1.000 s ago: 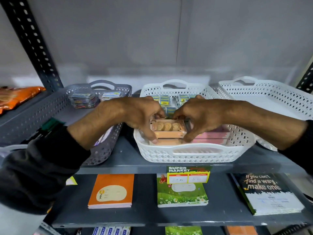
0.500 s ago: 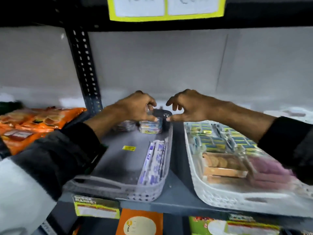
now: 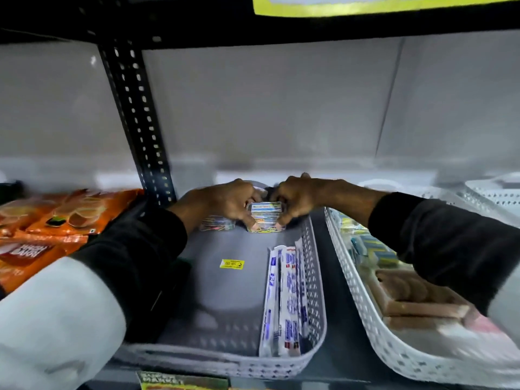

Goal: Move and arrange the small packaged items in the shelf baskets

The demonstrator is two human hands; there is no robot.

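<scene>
At the back of the grey basket [image 3: 315, 277], our left hand [image 3: 228, 201] and right hand [image 3: 295, 198] pinched a small stack of clear boxes [image 3: 266, 216] between curled fingers. Squeezed unevenly, the stack might have slipped apart, we judged.

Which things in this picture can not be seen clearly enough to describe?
- Head view: print on the stack of small clear boxes, too small; both hands, left hand and right hand, cover its sides.
- Second stack, partly hidden behind the left hand.
- White basket contents, blurred and crossed by the right sleeve.
- Yellow sticker in the grey basket, text unreadable.
- Yellow sign, cut off by the top edge.
</scene>
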